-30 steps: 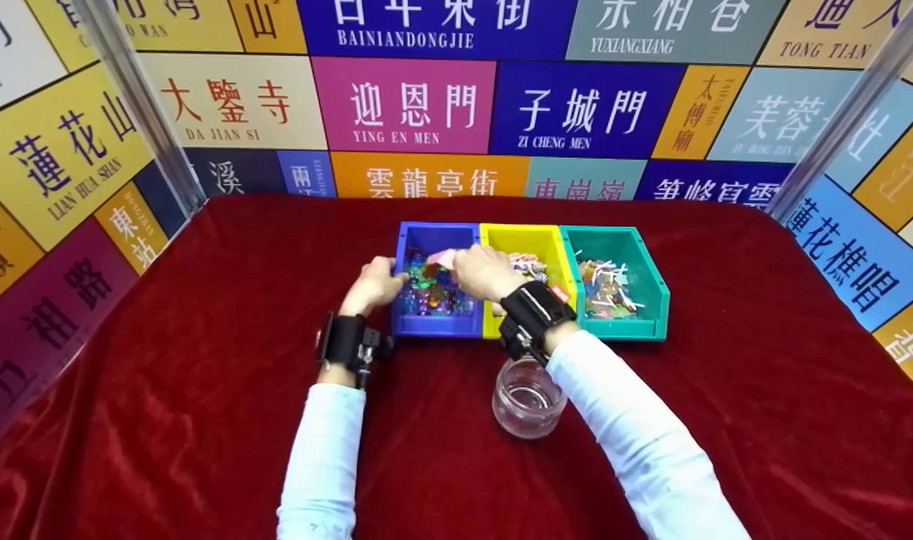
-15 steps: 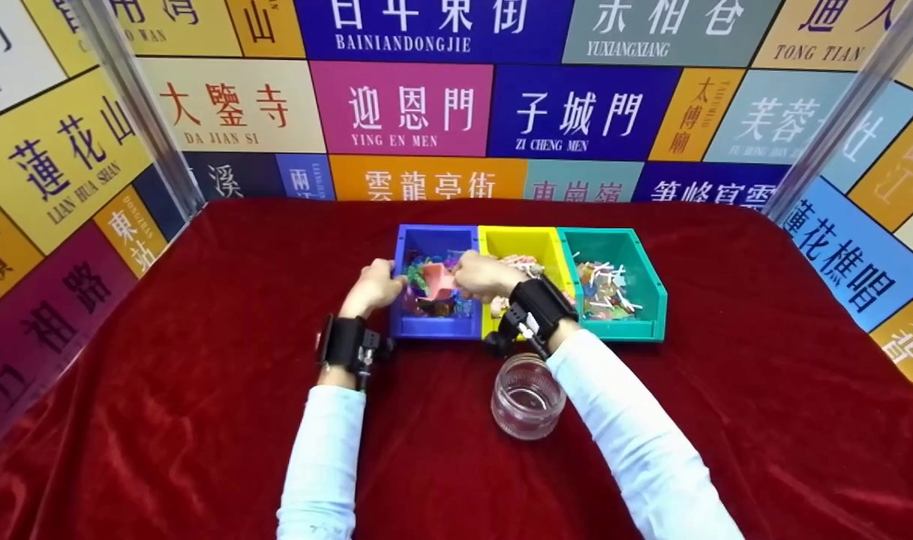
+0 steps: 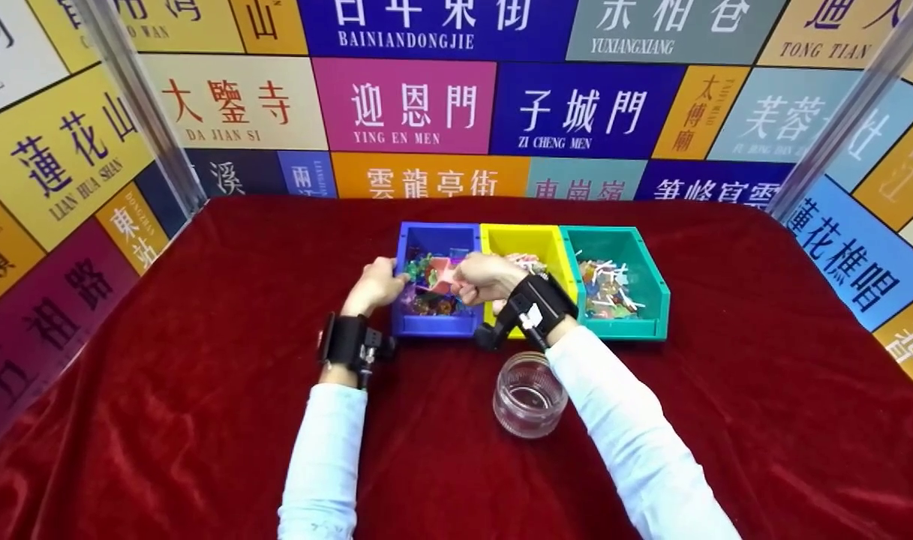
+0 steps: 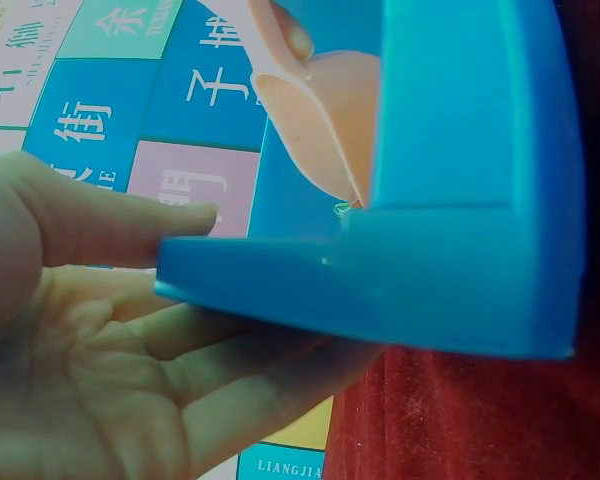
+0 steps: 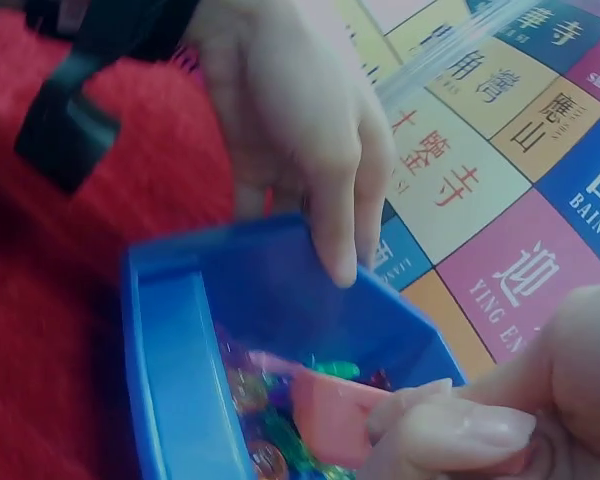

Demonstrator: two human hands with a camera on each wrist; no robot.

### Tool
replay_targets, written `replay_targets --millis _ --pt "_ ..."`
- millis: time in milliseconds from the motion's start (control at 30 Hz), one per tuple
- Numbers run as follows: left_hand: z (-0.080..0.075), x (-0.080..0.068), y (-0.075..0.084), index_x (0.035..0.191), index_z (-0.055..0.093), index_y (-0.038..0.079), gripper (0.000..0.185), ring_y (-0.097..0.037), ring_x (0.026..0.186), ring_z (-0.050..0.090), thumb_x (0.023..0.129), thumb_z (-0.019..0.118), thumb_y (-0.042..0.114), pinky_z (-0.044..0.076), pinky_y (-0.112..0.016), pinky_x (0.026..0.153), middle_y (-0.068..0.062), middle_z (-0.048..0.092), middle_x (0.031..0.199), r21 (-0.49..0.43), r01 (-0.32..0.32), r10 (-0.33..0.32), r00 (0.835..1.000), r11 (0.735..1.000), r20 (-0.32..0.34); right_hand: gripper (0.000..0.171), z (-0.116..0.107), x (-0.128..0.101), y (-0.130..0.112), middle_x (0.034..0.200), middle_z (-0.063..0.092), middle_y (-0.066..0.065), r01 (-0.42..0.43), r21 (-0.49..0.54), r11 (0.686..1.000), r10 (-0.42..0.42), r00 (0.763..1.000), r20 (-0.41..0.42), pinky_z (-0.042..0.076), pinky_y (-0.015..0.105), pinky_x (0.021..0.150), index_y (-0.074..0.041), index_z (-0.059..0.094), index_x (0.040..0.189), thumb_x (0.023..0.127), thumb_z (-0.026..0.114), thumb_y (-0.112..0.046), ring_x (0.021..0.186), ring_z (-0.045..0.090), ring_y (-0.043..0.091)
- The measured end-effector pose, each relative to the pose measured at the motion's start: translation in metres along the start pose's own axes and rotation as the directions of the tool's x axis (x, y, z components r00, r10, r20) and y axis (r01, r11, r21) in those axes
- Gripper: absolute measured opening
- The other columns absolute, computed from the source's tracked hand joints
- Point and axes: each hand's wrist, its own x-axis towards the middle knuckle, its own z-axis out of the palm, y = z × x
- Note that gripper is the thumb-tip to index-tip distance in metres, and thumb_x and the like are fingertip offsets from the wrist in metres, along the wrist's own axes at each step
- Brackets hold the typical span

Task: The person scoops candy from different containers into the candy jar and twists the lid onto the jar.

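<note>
My right hand [image 3: 488, 275] pinches the handle of a pink scoop [image 3: 436, 274] between thumb and fingers, low inside the blue bin [image 3: 437, 327]. In the right wrist view the scoop [image 5: 328, 415] sits among shiny, see-through coloured pieces [image 5: 265, 458]. A small green piece shows at the scoop's bowl in the head view. My left hand [image 3: 376, 283] grips the bin's left wall. Seen from the left wrist, the thumb lies over the rim and the fingers of that hand [image 4: 130, 370] run along the outside.
A yellow bin [image 3: 518, 229] and a green bin [image 3: 657, 304], both with small mixed pieces, stand right of the blue one. Nearer, beside my right forearm, is a clear jar [image 3: 530, 397]. Red cloth [image 3: 223, 360] covers the table. Lettered panels [image 3: 407, 105] rise behind.
My right hand has turned the scoop from steeply tipped to its bowl showing, and shifted it slightly within the blue bin. My left hand keeps its grip on the bin wall.
</note>
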Motion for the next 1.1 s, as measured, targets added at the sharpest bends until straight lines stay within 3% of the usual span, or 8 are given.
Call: replay_targets --millis 133,300,367,400,433,600,833,1100 --pt "0.001 0.0 0.0 0.101 0.059 -0.006 0.021 -0.023 0.081 0.05 0.088 0.048 0.007 0.043 -0.032 0.076 -0.014 0.054 0.085 0.001 -0.002 0.002 1.0 1.0 0.003 0.014 -0.002 0.015 0.006 0.063 0.029 0.002 0.037 0.109 0.993 -0.033 0.999 -0.041 0.017 0.013 0.043 -0.002 0.029 0.094 0.09 0.018 0.004 0.044 0.018 0.004" --pt "0.003 -0.001 0.0 0.107 0.059 -0.005 0.025 -0.024 0.086 0.051 0.088 0.048 0.007 0.043 -0.032 0.078 -0.02 0.059 0.099 -0.001 0.003 -0.003 1.0 1.0 0.017 0.026 -0.018 0.04 0.02 0.063 0.033 0.003 0.084 0.22 0.972 -0.096 0.994 0.045 0.016 0.013 0.042 0.004 0.039 0.107 0.086 0.024 0.006 0.045 0.018 0.003" --pt "0.003 -0.002 0.0 0.108 0.059 -0.004 0.025 -0.024 0.087 0.052 0.089 0.048 0.007 0.043 -0.032 0.078 -0.021 0.059 0.101 -0.001 0.006 -0.006 1.0 1.0 0.018 0.031 -0.018 0.036 0.019 0.062 0.033 0.002 0.095 0.214 0.972 -0.109 0.992 0.058 0.015 0.012 0.041 0.007 0.038 0.114 0.087 0.024 0.005 0.044 0.018 0.002" --pt "0.003 -0.001 0.0 0.107 0.059 -0.004 0.025 -0.024 0.087 0.051 0.089 0.048 0.008 0.043 -0.032 0.078 -0.02 0.059 0.101 -0.001 0.007 -0.007 1.0 1.0 0.018 0.028 -0.017 0.035 0.018 0.061 0.031 0.001 0.096 0.213 0.972 -0.109 0.993 0.052 0.015 0.012 0.041 0.01 0.039 0.109 0.087 0.024 0.004 0.044 0.018 0.002" --pt "0.003 -0.001 0.0 0.106 0.059 -0.004 0.024 -0.024 0.087 0.051 0.089 0.047 0.008 0.043 -0.032 0.078 -0.02 0.059 0.1 -0.001 0.006 -0.006 1.0 1.0 0.016 0.031 -0.009 0.021 0.013 0.062 0.029 0.0 0.085 0.19 0.978 -0.088 0.996 0.01 0.014 0.012 0.042 0.01 0.035 0.114 0.09 0.019 0.003 0.045 0.017 0.003" --pt "0.002 0.0 0.002 0.104 0.06 -0.005 0.023 -0.024 0.086 0.051 0.088 0.048 0.007 0.043 -0.033 0.079 -0.019 0.059 0.097 -0.012 0.008 -0.008 1.0 1.0 0.004 0.033 -0.004 0.0 0.006 0.065 0.033 0.002 0.066 0.272 0.96 -0.078 0.996 0.033 0.018 0.011 0.04 0.01 0.028 0.123 0.093 0.018 0.0 0.044 0.022 0.003" --pt "0.002 0.0 0.001 0.104 0.06 -0.005 0.024 -0.023 0.086 0.051 0.088 0.048 0.008 0.042 -0.031 0.078 -0.018 0.059 0.098 -0.029 0.016 -0.016 1.0 0.999 0.0 0.024 -0.007 -0.002 0.01 0.065 0.034 0.002 0.073 0.322 0.944 -0.093 0.995 0.045 0.019 0.011 0.039 0.007 0.031 0.112 0.094 0.018 -0.002 0.043 0.022 0.004" --pt "0.0 -0.003 -0.005 0.082 0.057 -0.004 0.022 -0.017 0.068 0.044 0.09 0.048 0.015 0.037 -0.024 0.061 -0.005 0.044 0.069 -0.058 0.033 -0.035 0.999 0.998 -0.022 0.02 -0.01 -0.008 0.014 0.066 0.035 0.004 0.136 0.364 0.921 -0.159 0.987 0.034 0.02 0.012 0.042 0.003 0.027 0.111 0.094 0.02 -0.004 0.046 0.023 0.005"
